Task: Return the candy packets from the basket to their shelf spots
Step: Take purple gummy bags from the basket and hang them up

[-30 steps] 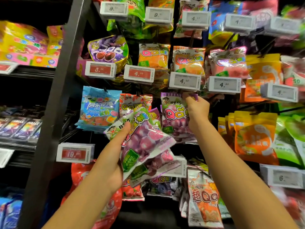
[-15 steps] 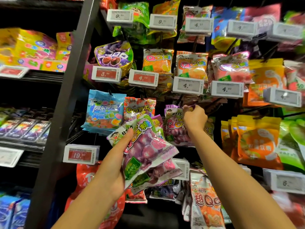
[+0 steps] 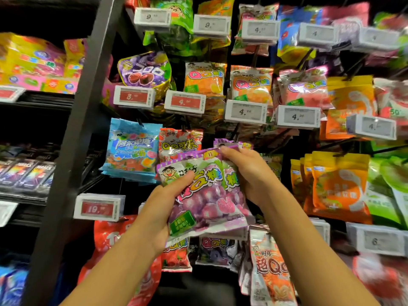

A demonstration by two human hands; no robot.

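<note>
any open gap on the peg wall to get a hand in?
Dark gap right of the cola packet, under the 4.20 tag, above the right hand. Another dark gap under the blue packet, beside the 19 tag. Upper rows and orange pouches are crowded.

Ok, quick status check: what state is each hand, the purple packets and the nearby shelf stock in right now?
left hand: grips the purple grape packets from below.
right hand: pinches the top edge of the packets.
purple grape packets: a small stack, tilted, held in front of the pegs, not hung.
blue candy packet: hanging on its peg.
orange packets: hanging in a row at right.
</note>
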